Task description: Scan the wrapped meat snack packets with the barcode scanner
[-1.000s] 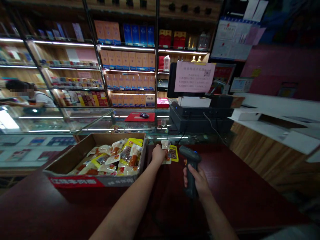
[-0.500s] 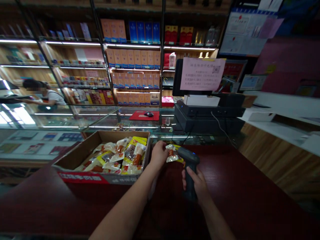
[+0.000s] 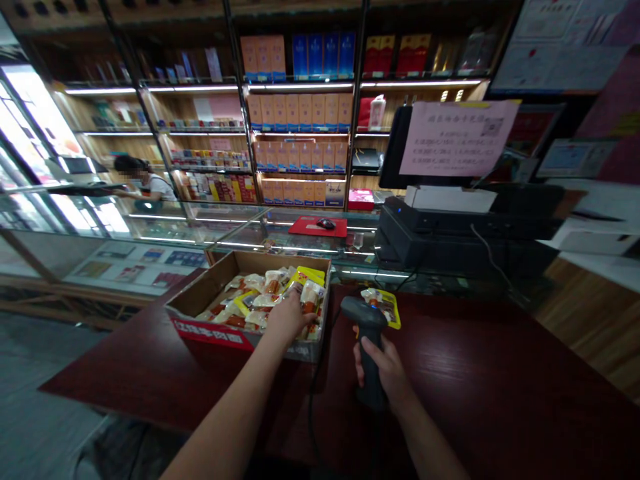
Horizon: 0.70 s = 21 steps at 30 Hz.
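Observation:
My left hand (image 3: 289,317) is over the cardboard box (image 3: 210,337), its thumb spread from its fingers, which reach down to the snack packets (image 3: 273,283). The fingertips are partly lost against the packaging. These packets are clear or yellow and hold brown food. My right hand (image 3: 383,367) grips the handle of a dark barcode scanner (image 3: 364,320), whose head points up and left, with a small blue light on top. Just behind the scanner, packets with clear and yellow wrapping (image 3: 387,307) lie on the table, partly hidden by the scanner head.
A cable (image 3: 311,400) runs along the dark red table (image 3: 465,380). Behind stand a glass counter with a mouse (image 3: 326,223) on a red pad, and a monitor with a pink notice (image 3: 457,140). Shelves of boxes line the wall. Another person (image 3: 145,183) is at the far left.
My left hand has let go of the packet by the scanner and moved left into the box. The scanner has shifted slightly left. The camera view has turned left.

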Each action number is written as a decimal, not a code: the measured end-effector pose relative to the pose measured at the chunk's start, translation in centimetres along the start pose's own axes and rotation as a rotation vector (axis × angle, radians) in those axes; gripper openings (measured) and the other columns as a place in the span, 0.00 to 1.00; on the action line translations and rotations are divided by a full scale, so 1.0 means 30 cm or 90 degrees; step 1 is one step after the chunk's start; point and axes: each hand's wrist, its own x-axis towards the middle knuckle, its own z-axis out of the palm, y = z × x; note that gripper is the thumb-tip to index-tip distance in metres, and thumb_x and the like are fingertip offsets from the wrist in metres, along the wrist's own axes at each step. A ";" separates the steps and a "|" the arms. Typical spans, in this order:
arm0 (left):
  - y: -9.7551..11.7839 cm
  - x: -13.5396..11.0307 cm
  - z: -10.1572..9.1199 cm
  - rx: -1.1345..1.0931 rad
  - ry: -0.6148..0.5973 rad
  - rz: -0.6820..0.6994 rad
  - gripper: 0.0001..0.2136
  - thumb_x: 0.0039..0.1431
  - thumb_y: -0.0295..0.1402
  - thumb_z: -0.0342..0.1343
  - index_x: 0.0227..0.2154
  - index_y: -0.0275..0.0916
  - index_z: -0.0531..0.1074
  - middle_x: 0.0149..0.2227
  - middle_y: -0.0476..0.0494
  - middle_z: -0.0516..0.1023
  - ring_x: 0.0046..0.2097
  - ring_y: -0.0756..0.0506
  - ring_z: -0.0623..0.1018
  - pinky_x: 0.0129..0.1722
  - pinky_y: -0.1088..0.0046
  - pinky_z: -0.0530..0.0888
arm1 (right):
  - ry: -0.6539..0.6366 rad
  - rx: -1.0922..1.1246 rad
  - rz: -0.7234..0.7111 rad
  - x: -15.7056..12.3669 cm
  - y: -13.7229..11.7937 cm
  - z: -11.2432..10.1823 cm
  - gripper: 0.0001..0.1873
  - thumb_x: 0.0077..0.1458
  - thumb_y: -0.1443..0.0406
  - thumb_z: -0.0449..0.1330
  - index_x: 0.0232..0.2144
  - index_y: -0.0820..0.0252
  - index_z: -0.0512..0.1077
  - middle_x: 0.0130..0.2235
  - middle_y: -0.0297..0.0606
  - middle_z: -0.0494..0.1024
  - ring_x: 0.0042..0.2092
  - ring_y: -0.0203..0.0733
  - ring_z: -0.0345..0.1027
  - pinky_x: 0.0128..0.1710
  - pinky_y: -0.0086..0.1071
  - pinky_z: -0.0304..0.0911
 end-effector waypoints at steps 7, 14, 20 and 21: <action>-0.037 0.042 0.010 -0.222 0.016 0.021 0.14 0.43 0.38 0.59 0.32 0.35 0.71 0.31 0.42 0.76 0.34 0.43 0.76 0.32 0.72 0.67 | -0.002 -0.013 0.010 0.010 0.010 0.050 0.27 0.41 0.51 0.65 0.39 0.62 0.65 0.19 0.26 0.69 0.15 0.30 0.60 0.10 0.24 0.59; -0.079 0.045 0.024 -0.484 0.097 0.006 0.13 0.39 0.37 0.61 0.28 0.35 0.70 0.24 0.50 0.73 0.27 0.48 0.72 0.26 0.75 0.65 | 0.012 -0.028 -0.023 0.015 -0.038 0.099 0.26 0.41 0.51 0.65 0.38 0.61 0.66 0.19 0.26 0.70 0.14 0.30 0.60 0.11 0.24 0.59; -0.072 0.037 0.025 -0.547 0.103 -0.020 0.12 0.38 0.35 0.63 0.27 0.36 0.71 0.23 0.49 0.75 0.27 0.49 0.74 0.26 0.76 0.67 | 0.011 -0.030 -0.047 0.023 -0.050 0.115 0.25 0.41 0.51 0.65 0.36 0.61 0.66 0.19 0.26 0.70 0.14 0.30 0.60 0.10 0.24 0.60; -0.072 0.035 0.023 -0.554 0.103 -0.016 0.12 0.38 0.35 0.63 0.27 0.36 0.71 0.23 0.49 0.75 0.27 0.49 0.74 0.26 0.76 0.68 | 0.014 -0.029 -0.045 0.024 -0.048 0.115 0.25 0.41 0.51 0.65 0.36 0.61 0.66 0.19 0.26 0.69 0.14 0.30 0.60 0.10 0.24 0.60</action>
